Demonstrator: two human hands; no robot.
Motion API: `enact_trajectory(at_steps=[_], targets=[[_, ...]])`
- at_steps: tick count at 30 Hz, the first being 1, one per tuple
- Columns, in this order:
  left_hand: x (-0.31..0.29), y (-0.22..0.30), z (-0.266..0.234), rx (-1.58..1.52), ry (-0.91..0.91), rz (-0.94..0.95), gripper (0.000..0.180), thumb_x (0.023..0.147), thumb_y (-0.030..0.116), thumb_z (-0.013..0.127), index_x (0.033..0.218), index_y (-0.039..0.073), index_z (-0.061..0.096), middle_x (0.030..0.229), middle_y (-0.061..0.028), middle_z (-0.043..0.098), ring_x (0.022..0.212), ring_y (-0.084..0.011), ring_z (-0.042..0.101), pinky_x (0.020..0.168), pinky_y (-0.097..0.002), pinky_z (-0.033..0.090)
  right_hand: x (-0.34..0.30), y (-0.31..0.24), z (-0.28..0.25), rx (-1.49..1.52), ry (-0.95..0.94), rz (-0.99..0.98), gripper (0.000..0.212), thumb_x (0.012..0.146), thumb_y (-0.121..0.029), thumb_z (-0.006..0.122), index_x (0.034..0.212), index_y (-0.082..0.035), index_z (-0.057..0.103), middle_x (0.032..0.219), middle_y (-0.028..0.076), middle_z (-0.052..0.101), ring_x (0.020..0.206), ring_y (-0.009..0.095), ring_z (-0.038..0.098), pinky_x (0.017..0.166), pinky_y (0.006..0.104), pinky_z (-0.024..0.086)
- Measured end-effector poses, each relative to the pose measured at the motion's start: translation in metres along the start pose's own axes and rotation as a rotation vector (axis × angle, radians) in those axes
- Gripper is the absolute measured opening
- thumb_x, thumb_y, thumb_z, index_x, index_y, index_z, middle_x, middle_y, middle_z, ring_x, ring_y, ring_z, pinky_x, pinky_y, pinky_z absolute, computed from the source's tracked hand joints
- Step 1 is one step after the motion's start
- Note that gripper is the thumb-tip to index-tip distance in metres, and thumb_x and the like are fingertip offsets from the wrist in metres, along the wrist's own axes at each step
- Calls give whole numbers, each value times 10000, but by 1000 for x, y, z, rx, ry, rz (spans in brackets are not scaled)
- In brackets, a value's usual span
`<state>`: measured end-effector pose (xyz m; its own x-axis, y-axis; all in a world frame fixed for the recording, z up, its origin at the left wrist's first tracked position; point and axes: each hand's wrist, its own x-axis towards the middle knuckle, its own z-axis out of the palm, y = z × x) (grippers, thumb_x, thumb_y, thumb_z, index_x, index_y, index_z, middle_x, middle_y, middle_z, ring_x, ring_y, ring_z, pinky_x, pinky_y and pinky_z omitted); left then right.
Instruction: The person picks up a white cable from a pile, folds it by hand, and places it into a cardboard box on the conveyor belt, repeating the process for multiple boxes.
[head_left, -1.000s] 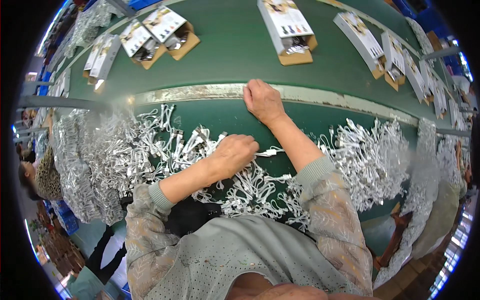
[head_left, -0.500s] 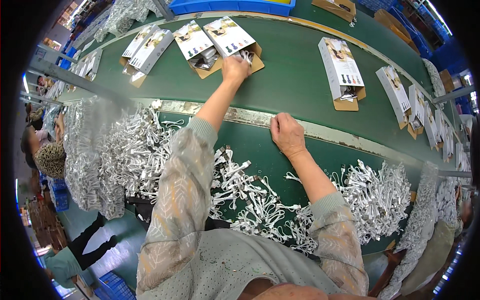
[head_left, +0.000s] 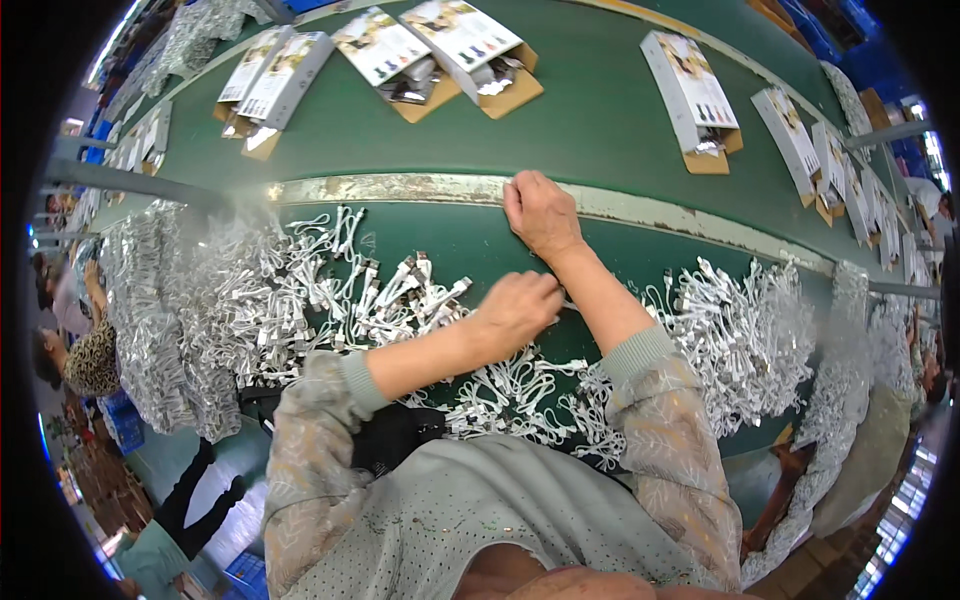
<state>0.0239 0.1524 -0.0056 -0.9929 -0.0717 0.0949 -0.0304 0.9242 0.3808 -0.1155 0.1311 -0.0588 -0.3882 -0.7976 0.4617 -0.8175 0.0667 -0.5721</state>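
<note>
My left hand (head_left: 520, 312) is over the green worktop, its fingers curled together just beside my right forearm. A bit of white cable (head_left: 571, 306) shows by its fingertips; whether it is gripped I cannot tell. My right hand (head_left: 543, 215) is closed in a loose fist at the worn metal rail (head_left: 400, 188), and what its fingers may hold is hidden. White charging cables (head_left: 400, 300) with metal plugs lie in a tangled heap under and left of my left hand. Another cable heap (head_left: 740, 340) lies right of my right forearm.
Beyond the rail, a green belt (head_left: 590, 130) carries printed white boxes with their flaps open, including one box (head_left: 465, 40) showing a silvery packet and another box (head_left: 690, 90) at right. Clear-wrapped bundles (head_left: 150, 310) hang at the left. Other people are at both sides.
My left hand has come back from the open box on the belt to the worktop beside my right forearm. My right hand stays closed at the rail. The whole view has shifted.
</note>
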Motion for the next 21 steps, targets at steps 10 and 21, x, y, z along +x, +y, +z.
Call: enact_trajectory(at_steps=[10, 21], targets=[[-12, -75, -74, -637, -18, -848, 163, 794, 163, 631, 760, 4, 644, 623, -33, 618, 567, -79, 569, 513, -253, 460, -7, 0, -8, -16, -22, 25, 149, 806, -143, 605, 773, -56, 489, 730, 117, 562, 682, 295, 602, 587, 395, 505], [164, -148, -16, -1737, 1052, -1175, 117, 883, 82, 561, 900, -34, 552, 808, -83, 616, 699, -168, 629, 603, -273, 528, -3, 6, -5, -2, -29, 20, 133, 787, -120, 611, 785, -52, 497, 723, 123, 558, 678, 306, 601, 586, 396, 504]])
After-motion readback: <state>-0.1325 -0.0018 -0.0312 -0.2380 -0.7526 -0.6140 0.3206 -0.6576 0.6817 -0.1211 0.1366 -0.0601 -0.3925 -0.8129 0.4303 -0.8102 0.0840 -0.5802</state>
